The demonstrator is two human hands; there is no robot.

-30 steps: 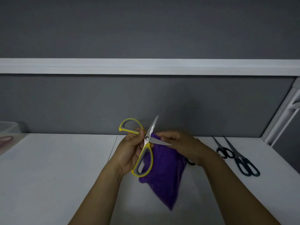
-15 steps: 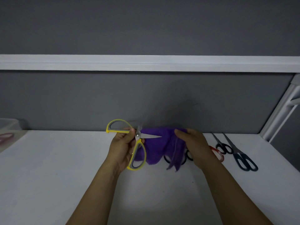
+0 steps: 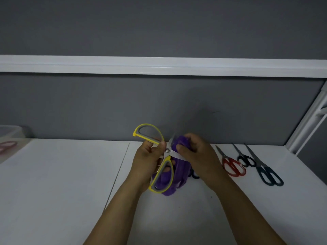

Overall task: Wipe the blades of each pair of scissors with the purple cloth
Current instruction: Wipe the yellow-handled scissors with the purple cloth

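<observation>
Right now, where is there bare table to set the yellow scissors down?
Widest bare patch: the table from the left hand out to the clear tub. A smaller one lies right of the right forearm, nearer the viewer. Crowded: far right, where red scissors, black scissors and dark teal scissors lie side by side.

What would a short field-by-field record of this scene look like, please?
left hand: grips yellow scissors near the pivot
yellow scissors: blades spread open, held above the table
right hand: pinches purple cloth against a blade
lying on table, right: red scissors, black scissors, dark scissors
partly hidden: black handle behind the cloth
</observation>
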